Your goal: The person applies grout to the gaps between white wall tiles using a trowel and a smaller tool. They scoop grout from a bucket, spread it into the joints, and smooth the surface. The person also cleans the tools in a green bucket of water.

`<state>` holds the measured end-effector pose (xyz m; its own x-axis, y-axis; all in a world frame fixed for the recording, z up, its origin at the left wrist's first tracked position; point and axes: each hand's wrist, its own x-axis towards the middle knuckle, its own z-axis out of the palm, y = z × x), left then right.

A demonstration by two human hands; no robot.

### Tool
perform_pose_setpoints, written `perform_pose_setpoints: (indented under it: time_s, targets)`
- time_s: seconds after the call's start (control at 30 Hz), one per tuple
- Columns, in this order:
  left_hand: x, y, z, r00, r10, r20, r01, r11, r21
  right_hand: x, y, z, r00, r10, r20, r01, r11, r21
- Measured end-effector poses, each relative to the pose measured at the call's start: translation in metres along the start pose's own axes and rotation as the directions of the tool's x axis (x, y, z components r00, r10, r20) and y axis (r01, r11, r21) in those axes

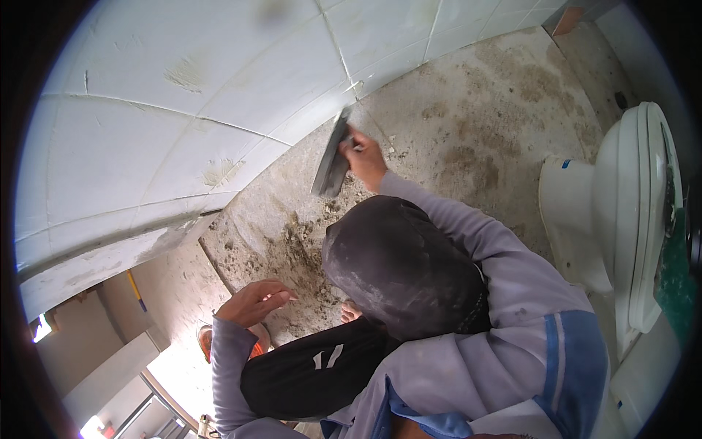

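Close by the foot of the tiled wall (pixel 241 95), a flat grey trowel (pixel 331 167) lies on the wall side of the right hand (pixel 365 162), whose fingers grasp it. Farther from the wall, the left hand's (pixel 252 303) fingers curl loosely, released.

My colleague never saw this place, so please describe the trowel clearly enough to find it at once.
Start at the white tiled wall at upper left, then go to its lower edge, beside the dirty floor. There, the right hand holds the trowel. It is long, flat and grey, unlike the small crumbs of debris on the floor.
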<state>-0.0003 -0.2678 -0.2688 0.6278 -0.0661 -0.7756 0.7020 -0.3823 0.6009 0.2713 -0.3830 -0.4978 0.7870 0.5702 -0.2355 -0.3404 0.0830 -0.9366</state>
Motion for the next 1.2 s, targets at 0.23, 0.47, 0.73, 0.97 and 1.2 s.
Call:
perform_pose_setpoints:
  time_s: [0.23,0.47,0.73,0.97,1.2]
  targets:
    - [0.004,0.011,-0.005,0.997,-0.061,0.047,0.059,0.997,0.044,0.038,-0.017,0.009,1.000,-0.004,0.014,0.005,0.999,-0.033]
    - [0.005,-0.001,-0.002,0.999,-0.018,0.034,0.019,1.000,-0.005,-0.003,-0.017,0.000,0.981,0.190,-0.024,-0.178,0.949,0.259]
    - [0.008,0.002,-0.002,0.999,-0.021,0.040,0.022,1.000,-0.010,0.039,-0.003,-0.017,0.985,0.152,-0.081,-0.098,0.882,0.461]
    - [-0.005,0.002,0.002,0.998,-0.060,0.022,0.061,0.997,-0.042,0.052,0.000,0.008,0.969,0.182,-0.167,-0.094,0.898,0.429]
    - [0.014,-0.003,-0.005,0.995,-0.049,0.089,0.050,0.999,-0.002,0.001,0.002,0.013,0.979,0.102,0.175,-0.124,0.985,0.121]
